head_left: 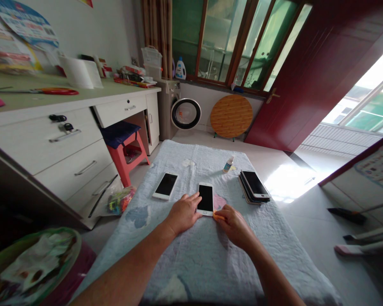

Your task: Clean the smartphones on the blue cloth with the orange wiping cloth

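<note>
White phone (205, 199) with a dark, blank screen and a pale round button below it lies flat, face up, on the cloth-covered tabletop (181, 263) in front of you, between your two hands. Your left hand (184, 212) lies along its left side, fingers extended and unclenched, their tips reaching over the left edge onto the screen, thumb by the lower-left corner. Your right hand (234, 223) has its fingers closed on a small orange piece (218, 216), which meets the phone's lower-right corner; you cannot tell exactly what that piece is, since your fingers hide part of it. Those same fingers stand in front of that corner, and your left ones cover some of the opposite edge. To the left, well apart, lies a second phone (166, 186), also white-framed and dark. To the right sits a stack of phones (255, 184), the top one face up. Beyond your phone, a small bottle (228, 165) stands upright. Past the tabletop's left side you see a red stool (124, 169) with a dark blue cover and a white desk (79, 127).
</note>
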`<act>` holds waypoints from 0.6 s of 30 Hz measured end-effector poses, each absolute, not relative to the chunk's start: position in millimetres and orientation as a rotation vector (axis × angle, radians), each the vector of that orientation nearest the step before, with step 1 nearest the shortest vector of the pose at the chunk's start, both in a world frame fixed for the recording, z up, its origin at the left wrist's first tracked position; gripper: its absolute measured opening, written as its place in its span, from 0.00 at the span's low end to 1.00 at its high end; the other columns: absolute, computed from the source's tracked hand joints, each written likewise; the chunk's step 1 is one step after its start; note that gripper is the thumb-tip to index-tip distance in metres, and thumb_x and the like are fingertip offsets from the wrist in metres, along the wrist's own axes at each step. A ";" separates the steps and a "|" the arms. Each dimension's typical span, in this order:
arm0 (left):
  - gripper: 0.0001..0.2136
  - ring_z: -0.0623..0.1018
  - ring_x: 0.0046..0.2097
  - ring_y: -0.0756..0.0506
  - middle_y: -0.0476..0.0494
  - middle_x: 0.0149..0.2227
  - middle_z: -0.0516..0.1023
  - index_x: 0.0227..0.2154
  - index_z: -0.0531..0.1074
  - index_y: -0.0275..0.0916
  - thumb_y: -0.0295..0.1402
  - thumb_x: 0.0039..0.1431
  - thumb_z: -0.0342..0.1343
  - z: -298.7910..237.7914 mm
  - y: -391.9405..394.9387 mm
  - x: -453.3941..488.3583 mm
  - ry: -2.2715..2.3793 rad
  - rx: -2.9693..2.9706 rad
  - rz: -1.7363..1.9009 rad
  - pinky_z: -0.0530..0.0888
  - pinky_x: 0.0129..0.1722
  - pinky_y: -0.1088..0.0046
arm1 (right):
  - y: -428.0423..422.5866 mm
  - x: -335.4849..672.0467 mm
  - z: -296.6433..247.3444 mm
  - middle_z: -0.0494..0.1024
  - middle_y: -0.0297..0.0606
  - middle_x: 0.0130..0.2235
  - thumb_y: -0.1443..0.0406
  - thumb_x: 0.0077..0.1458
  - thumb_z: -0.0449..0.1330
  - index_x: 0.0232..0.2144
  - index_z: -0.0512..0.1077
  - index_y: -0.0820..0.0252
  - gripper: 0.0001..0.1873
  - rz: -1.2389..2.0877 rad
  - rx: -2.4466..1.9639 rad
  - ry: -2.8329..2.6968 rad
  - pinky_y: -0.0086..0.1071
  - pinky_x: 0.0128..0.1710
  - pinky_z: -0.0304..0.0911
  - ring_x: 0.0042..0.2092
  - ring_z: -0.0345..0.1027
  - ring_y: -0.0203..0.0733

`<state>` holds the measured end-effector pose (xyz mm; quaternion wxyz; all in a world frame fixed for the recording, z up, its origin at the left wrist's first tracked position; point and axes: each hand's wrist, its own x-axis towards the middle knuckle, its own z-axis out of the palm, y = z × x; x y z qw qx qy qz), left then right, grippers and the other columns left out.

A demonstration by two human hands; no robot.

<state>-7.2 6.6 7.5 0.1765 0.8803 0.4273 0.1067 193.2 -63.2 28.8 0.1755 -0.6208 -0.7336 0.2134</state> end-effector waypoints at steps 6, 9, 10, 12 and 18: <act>0.24 0.66 0.60 0.37 0.39 0.64 0.62 0.58 0.66 0.37 0.36 0.58 0.57 6.2 6.2 -7.3 1.201 2.458 0.328 0.63 0.60 0.61 | -62.0 185.3 32.9 0.69 0.37 0.34 0.65 0.61 0.51 0.37 0.78 0.56 0.14 0.548 -1.608 -2.034 0.29 0.37 0.58 0.37 0.65 0.38; 0.24 0.66 0.61 0.37 0.39 0.64 0.61 0.58 0.65 0.38 0.35 0.59 0.55 4.7 6.6 -7.4 1.191 2.447 0.340 0.63 0.60 0.61 | -56.8 178.8 25.8 0.68 0.38 0.35 0.66 0.62 0.51 0.37 0.78 0.55 0.15 0.465 -1.592 -2.127 0.29 0.37 0.58 0.37 0.64 0.38; 0.24 0.66 0.61 0.37 0.39 0.64 0.61 0.58 0.65 0.38 0.35 0.59 0.55 4.5 6.7 -7.5 1.189 2.445 0.339 0.63 0.60 0.61 | -54.2 177.7 23.4 0.68 0.37 0.34 0.67 0.62 0.50 0.35 0.78 0.55 0.15 0.440 -1.609 -2.164 0.28 0.37 0.58 0.37 0.63 0.38; 0.24 0.65 0.61 0.38 0.40 0.64 0.61 0.58 0.65 0.38 0.35 0.59 0.55 4.7 6.8 -7.6 1.188 2.440 0.334 0.62 0.60 0.61 | -46.6 177.9 19.9 0.68 0.37 0.34 0.68 0.62 0.51 0.35 0.78 0.55 0.15 0.388 -1.658 -2.203 0.28 0.37 0.57 0.38 0.63 0.37; 0.25 0.65 0.61 0.37 0.40 0.65 0.61 0.59 0.65 0.38 0.34 0.57 0.55 7.2 6.6 -8.6 1.190 2.427 0.322 0.63 0.60 0.61 | -5.6 188.8 15.8 0.69 0.37 0.35 0.70 0.60 0.51 0.35 0.77 0.56 0.15 0.264 -1.778 -2.171 0.27 0.40 0.55 0.38 0.64 0.37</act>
